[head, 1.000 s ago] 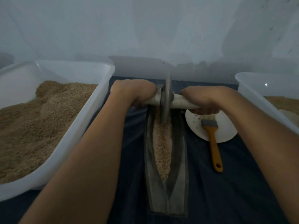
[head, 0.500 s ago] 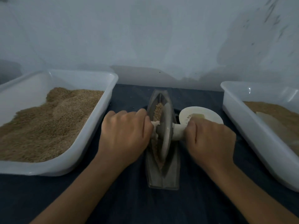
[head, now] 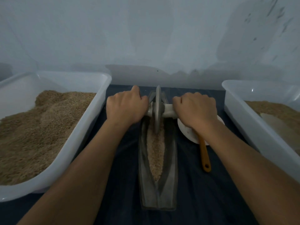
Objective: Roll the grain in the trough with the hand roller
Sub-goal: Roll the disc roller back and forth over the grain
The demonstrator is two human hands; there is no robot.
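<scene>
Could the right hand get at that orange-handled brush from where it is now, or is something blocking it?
Probably yes. The brush lies just beside and under the right hand, its handle bare on the cloth, nothing over it. But that hand grips the roller and must let go first.

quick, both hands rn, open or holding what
left hand: closed on hand roller handle
right hand: closed on the roller's other handle

left tub [head: 97, 101] heaped brown grain | right tub [head: 235, 101] | plate [head: 186, 132] | brush [head: 204, 153] (orange handle)

Both arms outstretched; left grip [head: 125, 108], right grip [head: 195, 109] fisted, knuckles up.
</scene>
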